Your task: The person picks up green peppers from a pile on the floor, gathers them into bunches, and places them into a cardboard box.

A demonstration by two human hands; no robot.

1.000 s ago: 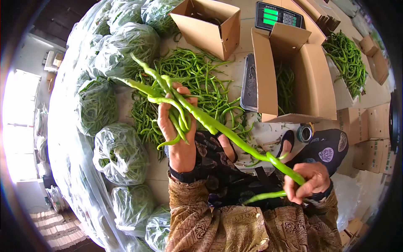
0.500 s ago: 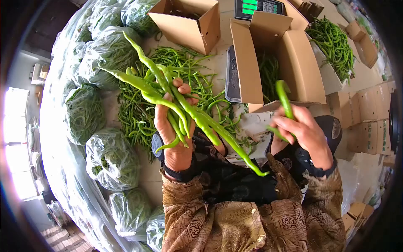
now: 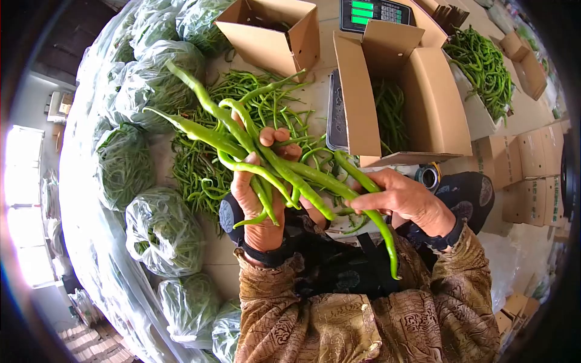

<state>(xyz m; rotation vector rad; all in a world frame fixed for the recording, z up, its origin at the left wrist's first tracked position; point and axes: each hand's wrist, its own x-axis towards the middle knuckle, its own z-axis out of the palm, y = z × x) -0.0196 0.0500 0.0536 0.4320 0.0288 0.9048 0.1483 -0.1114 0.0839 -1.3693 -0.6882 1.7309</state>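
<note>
My left hand [image 3: 257, 190] is closed around a bunch of long green peppers [image 3: 296, 178], which fan out to both sides of the palm. To its right, my right hand [image 3: 411, 199] pinches a green pepper [image 3: 357, 172] between thumb and fingers. That pepper crosses close to the right end of the bunch, where one long tip hangs down past my right fingers. Behind my left hand, a loose pile of thinner green peppers [image 3: 203, 160] lies on the floor, partly hidden by the bunch.
An open cardboard box [image 3: 357, 97] with peppers inside stands on a scale [image 3: 337, 115] ahead. Another open box [image 3: 266, 39] is beyond the pile. Plastic bags of green peppers [image 3: 163, 230] line the left. A heaped box of peppers [image 3: 481, 72] sits at far right.
My right hand has moved left with its pepper, up to the right end of the bunch. My left hand has shifted slightly right and down, and the peppers in it are arranged differently.
</note>
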